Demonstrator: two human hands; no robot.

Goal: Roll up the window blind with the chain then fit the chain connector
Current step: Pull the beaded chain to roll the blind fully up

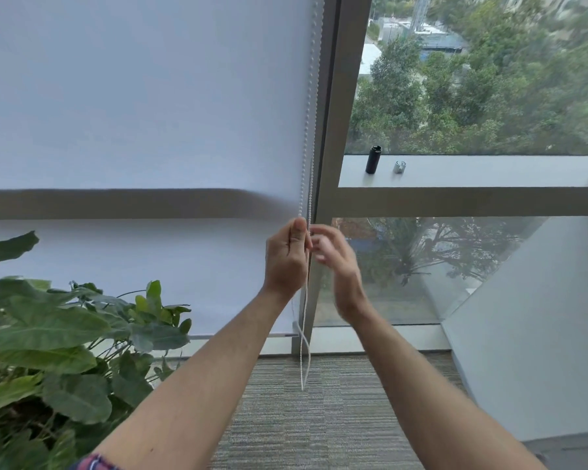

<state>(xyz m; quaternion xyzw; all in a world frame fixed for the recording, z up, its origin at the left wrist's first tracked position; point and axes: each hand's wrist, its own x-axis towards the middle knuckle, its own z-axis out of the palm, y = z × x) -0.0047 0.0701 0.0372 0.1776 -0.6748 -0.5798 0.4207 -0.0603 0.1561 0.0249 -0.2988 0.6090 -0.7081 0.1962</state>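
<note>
Window bay with grey mullion (333, 96), striped carpet (319, 418) and leafy plant (58, 334) at left. White roller blind (143, 96) lowered nearly to sill. Beaded chain (309, 123) hanging along blind's right edge, looping just above floor. Left hand (286, 256) curled round chain, thumb up. Right hand (336, 259) blurred just beside chain, fingers loosely spread, contact unclear. Black cylinder (373, 159) and small grey fitting (400, 166) on ledge (489, 171).

Soft daylight through the window (472, 79), blurred right hand (333, 256), wide-angle edge bending.
</note>
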